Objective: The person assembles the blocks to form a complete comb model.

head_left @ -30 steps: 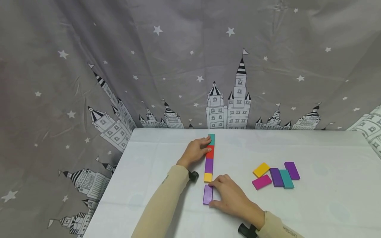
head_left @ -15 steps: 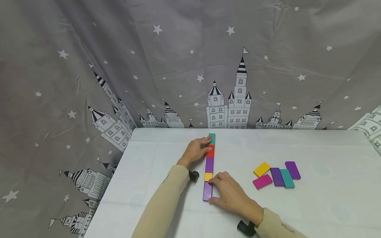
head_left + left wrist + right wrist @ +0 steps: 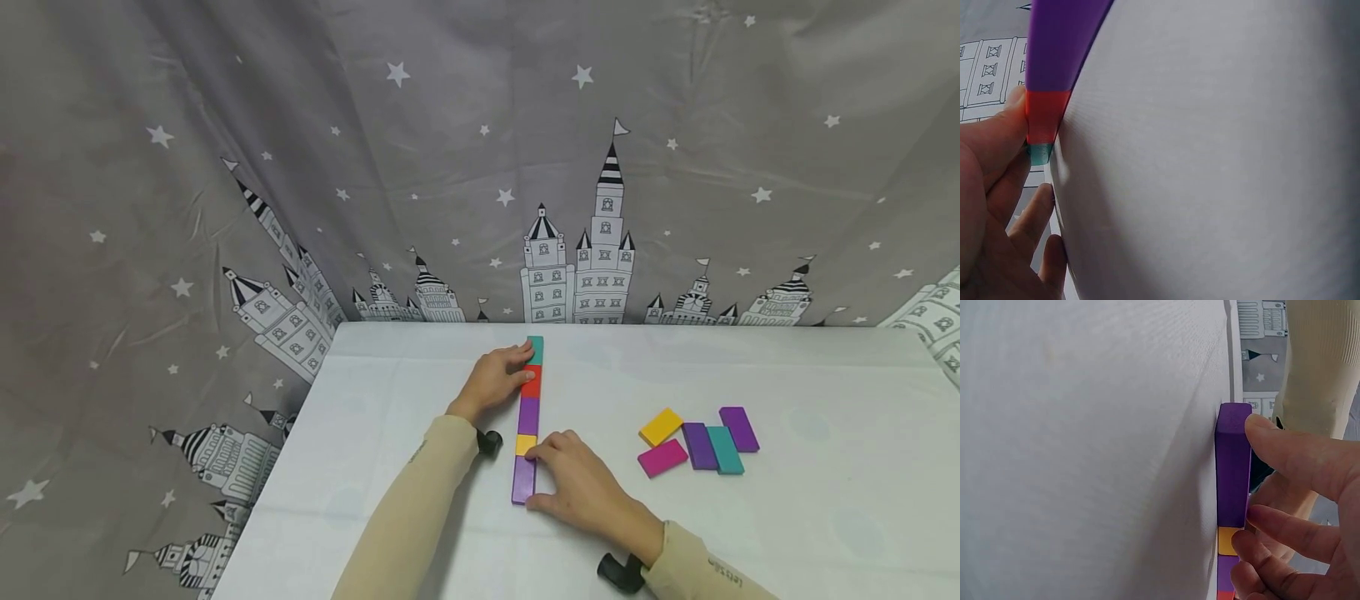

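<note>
While its long side lies flat on the white-covered bench (image 3: pixel 840 492), the near purple block (image 3: pixel 523 481) forms the closest end of a straight row that runs away from the person. The right hand (image 3: pixel 587 490) has its grip on this block, thumb at the near end and a finger toward the far end, pinching it along its right side. Just beyond, end to end with it, comes the yellow block (image 3: pixel 527 446), the shortest-looking piece in the row. Next in line are the middle purple block (image 3: pixel 528 416), the red block (image 3: pixel 532 387) and the teal block (image 3: pixel 537 346) at the far end. The left hand (image 3: pixel 489 382) rests against these last two from the left, thumb on the red and a finger on the teal; its grip is relaxed, not closed round either.

Well apart on the right, five pieces lie in a loose cluster: the loose yellow block (image 3: pixel 661 427), the magenta block (image 3: pixel 662 458), the violet block (image 3: pixel 700 447), the loose teal block (image 3: pixel 725 451) and the loose purple block (image 3: pixel 739 429). Behind the bench hangs a grey castle-print curtain (image 3: pixel 450 50) with white stars.
</note>
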Motion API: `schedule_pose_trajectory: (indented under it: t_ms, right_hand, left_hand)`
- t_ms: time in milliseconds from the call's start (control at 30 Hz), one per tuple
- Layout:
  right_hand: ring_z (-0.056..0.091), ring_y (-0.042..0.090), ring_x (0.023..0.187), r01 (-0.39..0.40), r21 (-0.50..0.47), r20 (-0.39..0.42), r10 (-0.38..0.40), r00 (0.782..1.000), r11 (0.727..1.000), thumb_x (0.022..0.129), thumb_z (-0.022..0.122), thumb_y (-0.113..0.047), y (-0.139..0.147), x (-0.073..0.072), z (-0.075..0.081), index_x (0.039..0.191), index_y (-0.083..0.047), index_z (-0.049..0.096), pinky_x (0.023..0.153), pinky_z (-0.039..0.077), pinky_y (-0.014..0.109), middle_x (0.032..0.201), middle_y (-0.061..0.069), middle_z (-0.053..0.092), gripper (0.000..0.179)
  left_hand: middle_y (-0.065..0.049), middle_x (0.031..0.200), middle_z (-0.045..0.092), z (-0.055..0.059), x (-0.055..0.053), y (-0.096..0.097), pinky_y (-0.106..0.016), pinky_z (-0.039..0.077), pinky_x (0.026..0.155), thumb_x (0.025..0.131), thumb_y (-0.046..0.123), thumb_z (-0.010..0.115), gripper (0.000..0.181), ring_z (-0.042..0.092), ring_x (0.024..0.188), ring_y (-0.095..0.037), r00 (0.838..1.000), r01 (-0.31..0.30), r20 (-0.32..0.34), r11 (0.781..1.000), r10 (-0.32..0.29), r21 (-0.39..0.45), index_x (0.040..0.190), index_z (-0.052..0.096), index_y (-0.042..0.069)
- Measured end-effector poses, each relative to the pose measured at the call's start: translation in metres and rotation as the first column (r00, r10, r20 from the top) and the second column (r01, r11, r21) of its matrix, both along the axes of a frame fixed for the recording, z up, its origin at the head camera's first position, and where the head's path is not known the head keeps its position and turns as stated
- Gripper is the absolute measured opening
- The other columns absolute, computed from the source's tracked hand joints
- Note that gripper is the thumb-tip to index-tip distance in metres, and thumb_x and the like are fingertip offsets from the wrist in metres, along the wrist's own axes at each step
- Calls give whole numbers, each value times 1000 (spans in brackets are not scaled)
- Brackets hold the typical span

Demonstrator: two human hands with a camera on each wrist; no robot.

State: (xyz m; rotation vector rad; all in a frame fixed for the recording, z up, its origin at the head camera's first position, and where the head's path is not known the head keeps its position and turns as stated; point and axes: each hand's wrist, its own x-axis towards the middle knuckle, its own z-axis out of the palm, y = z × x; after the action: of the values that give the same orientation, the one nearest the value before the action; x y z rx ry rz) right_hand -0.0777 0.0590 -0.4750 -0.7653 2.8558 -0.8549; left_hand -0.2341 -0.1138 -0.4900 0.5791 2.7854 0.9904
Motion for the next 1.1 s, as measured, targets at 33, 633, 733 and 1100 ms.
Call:
schedule_pose_trajectory:
  t_ms: [33, 633, 733, 1100]
  right_hand:
    - [54, 18, 98, 1, -1, -1, -1, 1000, 1000, 72, 91, -33, 0, 0, 0, 113, -7, 72, 87, 53, 40, 103, 1, 63, 51]
    - [55, 17, 111, 161, -99, 100, -151, 984, 982, 77, 89, -30, 42, -4, 19, 122, -15, 71, 96, 54, 42, 118, -2, 65, 50]
    - [56, 20, 112, 188, -100, 79, -180, 980, 977, 78, 88, -30, 57, -7, 20, 122, -15, 70, 96, 55, 45, 119, -2, 66, 50]
    - [56, 27, 108, 241, -146, -17, -245, 969, 960, 81, 86, -27, 103, -9, 17, 123, -8, 69, 89, 53, 48, 120, 6, 66, 49]
  left_hand:
    - [4, 151, 49, 0, 0, 0, -43, 30, 119, 95, 24, 70, 52, 42, 143, -22, 1000, -1, 1, 1000, 1, -1, 143, 56, 11]
    - [5, 151, 48, 1, 0, 0, -43, 30, 120, 95, 24, 70, 52, 42, 143, -21, 1000, -4, 11, 1000, 4, -8, 143, 56, 12]
    - [6, 151, 48, 2, 0, 0, -42, 30, 120, 95, 23, 71, 52, 42, 143, -21, 1000, -7, 15, 1000, 7, -5, 143, 56, 12]
    - [5, 151, 49, -1, 0, -1, -41, 30, 120, 95, 23, 71, 52, 42, 143, -21, 1000, 0, 9, 1000, 0, -1, 143, 56, 12]
